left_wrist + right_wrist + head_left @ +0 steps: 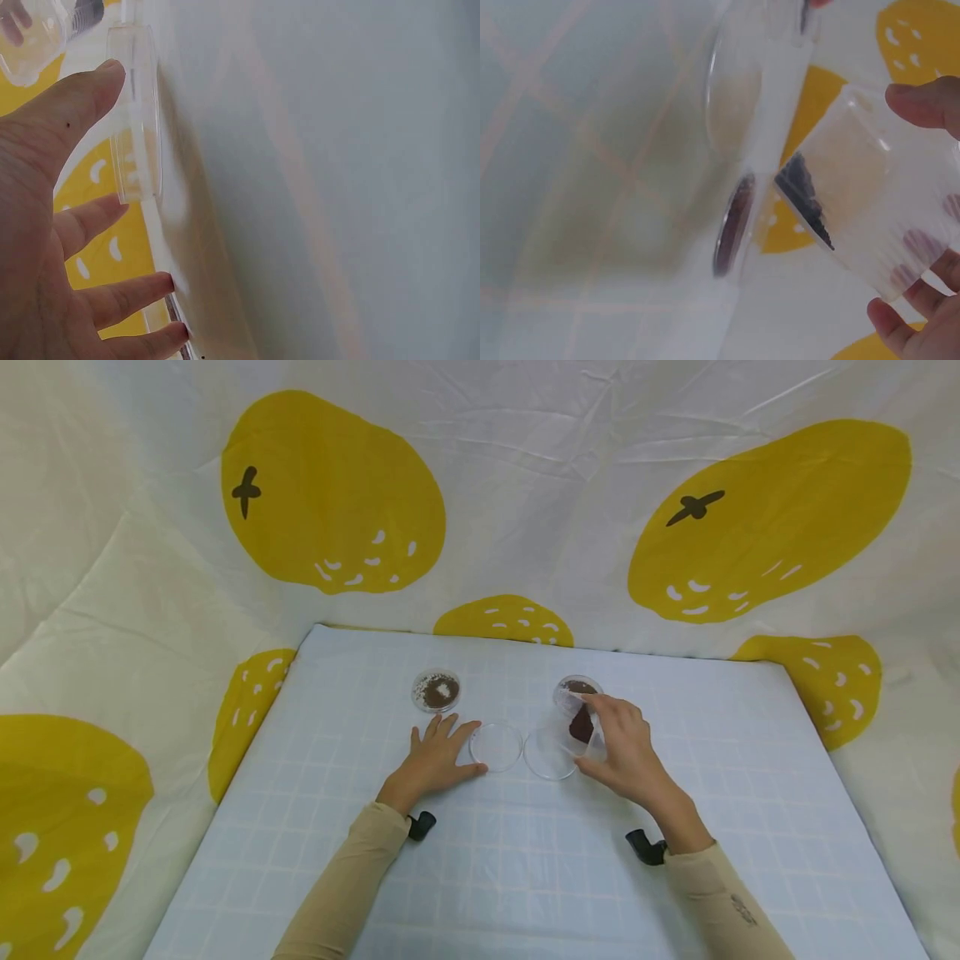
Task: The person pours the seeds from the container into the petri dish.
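Observation:
My right hand (626, 747) grips a clear plastic cup (862, 172) between thumb and fingers. The cup is tilted, and dark brown granular material (581, 727) lies gathered against one side inside it. Under and beside the cup is a clear round dish (546, 760), partly hidden by it. My left hand (431, 760) has its fingers spread, with thumb and index fingertips at the rim of a second clear dish (496, 747). That dish's side wall shows in the left wrist view, next to the thumb.
Behind the left hand stands a dish (436, 691) with dark brown material and white bits. A similar dish (577, 689) stands behind the cup, partly covered by the right hand. A pale checked cloth (480, 877) covers the table. Patterned fabric (525, 510) hangs behind.

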The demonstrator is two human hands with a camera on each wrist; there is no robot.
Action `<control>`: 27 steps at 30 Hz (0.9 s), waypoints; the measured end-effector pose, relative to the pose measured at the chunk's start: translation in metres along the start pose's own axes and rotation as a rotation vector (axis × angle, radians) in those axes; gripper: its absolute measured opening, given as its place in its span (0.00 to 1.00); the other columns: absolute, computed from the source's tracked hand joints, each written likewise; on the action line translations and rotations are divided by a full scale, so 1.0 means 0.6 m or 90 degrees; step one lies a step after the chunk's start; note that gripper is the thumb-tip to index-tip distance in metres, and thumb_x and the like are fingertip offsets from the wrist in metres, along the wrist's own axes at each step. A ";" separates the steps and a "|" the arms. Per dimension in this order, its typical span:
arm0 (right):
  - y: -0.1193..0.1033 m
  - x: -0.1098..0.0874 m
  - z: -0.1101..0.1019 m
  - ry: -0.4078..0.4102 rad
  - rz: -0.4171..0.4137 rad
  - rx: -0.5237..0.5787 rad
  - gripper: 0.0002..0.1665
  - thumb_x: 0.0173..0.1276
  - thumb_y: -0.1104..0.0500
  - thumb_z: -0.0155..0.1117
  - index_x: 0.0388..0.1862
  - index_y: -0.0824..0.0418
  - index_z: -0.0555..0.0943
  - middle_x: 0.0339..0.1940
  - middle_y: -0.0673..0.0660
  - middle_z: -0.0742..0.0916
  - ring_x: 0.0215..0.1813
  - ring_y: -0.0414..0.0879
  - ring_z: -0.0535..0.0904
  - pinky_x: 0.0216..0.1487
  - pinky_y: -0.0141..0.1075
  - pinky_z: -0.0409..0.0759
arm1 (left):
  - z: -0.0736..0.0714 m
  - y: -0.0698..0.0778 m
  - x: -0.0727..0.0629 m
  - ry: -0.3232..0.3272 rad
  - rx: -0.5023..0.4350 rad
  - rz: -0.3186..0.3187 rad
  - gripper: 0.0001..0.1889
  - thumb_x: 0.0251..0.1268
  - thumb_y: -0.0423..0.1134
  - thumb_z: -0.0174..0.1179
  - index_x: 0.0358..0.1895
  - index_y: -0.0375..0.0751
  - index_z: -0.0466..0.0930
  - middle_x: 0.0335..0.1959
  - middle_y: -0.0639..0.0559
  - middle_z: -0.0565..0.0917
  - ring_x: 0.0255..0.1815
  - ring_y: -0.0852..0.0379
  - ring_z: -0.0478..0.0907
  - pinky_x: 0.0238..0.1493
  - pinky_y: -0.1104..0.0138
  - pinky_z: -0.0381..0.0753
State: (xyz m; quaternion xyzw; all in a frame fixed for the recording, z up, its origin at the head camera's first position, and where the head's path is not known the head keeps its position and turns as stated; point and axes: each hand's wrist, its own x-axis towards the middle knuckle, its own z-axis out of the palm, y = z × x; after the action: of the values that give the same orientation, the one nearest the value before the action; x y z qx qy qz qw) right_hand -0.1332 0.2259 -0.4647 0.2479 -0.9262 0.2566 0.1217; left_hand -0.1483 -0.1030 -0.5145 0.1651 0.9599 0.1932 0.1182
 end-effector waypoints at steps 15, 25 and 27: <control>-0.017 0.029 0.021 -0.027 -0.060 -0.061 0.58 0.45 0.59 0.85 0.74 0.59 0.63 0.70 0.65 0.68 0.69 0.66 0.59 0.54 0.64 0.64 | 0.000 0.001 0.000 -0.005 -0.008 -0.008 0.42 0.62 0.66 0.62 0.77 0.58 0.60 0.78 0.38 0.57 0.78 0.32 0.43 0.67 0.28 0.41; -0.029 0.042 0.037 -0.062 -0.074 -0.098 0.60 0.47 0.56 0.85 0.76 0.56 0.60 0.71 0.65 0.67 0.71 0.66 0.58 0.58 0.64 0.63 | 0.002 -0.002 0.001 -0.006 -0.008 -0.005 0.42 0.62 0.66 0.62 0.78 0.59 0.60 0.78 0.39 0.56 0.78 0.32 0.43 0.67 0.28 0.42; -0.031 0.043 0.039 -0.068 -0.080 -0.105 0.60 0.48 0.56 0.85 0.76 0.56 0.60 0.72 0.65 0.66 0.71 0.66 0.58 0.59 0.64 0.62 | 0.002 -0.002 0.001 -0.006 -0.008 -0.005 0.42 0.62 0.66 0.62 0.78 0.59 0.60 0.78 0.39 0.56 0.78 0.32 0.43 0.67 0.28 0.42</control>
State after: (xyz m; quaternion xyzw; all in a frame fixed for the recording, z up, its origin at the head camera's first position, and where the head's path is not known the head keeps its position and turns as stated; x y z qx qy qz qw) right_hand -0.1478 0.1890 -0.4676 0.3079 -0.9320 0.1577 0.1083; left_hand -0.1492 -0.1036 -0.5162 0.1617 0.9588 0.1977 0.1247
